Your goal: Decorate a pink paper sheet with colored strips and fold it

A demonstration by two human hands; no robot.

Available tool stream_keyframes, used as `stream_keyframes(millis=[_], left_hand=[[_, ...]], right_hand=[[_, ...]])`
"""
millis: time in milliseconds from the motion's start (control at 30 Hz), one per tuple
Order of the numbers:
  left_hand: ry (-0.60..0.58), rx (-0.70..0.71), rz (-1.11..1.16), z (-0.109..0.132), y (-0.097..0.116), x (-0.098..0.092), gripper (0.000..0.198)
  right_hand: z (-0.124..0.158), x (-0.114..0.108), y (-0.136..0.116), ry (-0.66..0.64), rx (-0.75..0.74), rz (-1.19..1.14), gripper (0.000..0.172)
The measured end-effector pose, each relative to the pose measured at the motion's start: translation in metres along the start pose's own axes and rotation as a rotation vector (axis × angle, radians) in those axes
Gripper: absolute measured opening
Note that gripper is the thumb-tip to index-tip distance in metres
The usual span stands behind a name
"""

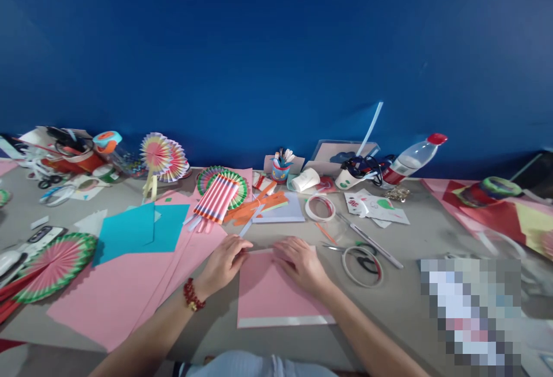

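One white-edged pink paper sheet (276,299) and one red-capped clear plastic bottle (411,161) lie here. There are two white tape rings (307,208) (345,261).

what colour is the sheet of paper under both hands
The sheet is pink with a white strip along its near edge; head view.

Table (406,233): grey surface, heavily cluttered. A small pink sheet (276,302) is laid flat at the near edge. Larger pink sheets (121,296) are spread to its left and are partly covered by a blue sheet (138,230). A pleated paper fan (56,264) is laid at the far left. Orange strips (254,207), a tape ring (319,207) and a tipped paper cup (306,180) are noted mid-table. A plastic bottle (410,161) is laid on its side at the back right. Red paper (496,215) is spread at the right end.
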State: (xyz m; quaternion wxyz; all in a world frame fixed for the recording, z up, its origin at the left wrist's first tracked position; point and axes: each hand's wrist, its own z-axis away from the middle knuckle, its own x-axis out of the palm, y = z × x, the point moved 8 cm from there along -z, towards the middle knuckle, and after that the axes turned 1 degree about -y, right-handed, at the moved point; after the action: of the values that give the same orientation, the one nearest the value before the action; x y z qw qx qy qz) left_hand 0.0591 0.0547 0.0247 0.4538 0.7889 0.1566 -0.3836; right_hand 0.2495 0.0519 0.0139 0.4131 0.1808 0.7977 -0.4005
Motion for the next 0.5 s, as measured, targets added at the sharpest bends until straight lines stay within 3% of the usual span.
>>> stream_keyframes(millis=[267, 500], left_hand=[[-0.011, -0.254, 0.242, 0.005, -0.013, 0.006, 0.018], [-0.034, -0.328, 0.323, 0.001, -0.017, 0.008, 0.027]], right_hand=[[0.001, -0.003, -0.002, 0.045, -0.077, -0.011, 0.025], [-0.001, -0.011, -0.002, 0.074, -0.070, 0.004, 0.031]])
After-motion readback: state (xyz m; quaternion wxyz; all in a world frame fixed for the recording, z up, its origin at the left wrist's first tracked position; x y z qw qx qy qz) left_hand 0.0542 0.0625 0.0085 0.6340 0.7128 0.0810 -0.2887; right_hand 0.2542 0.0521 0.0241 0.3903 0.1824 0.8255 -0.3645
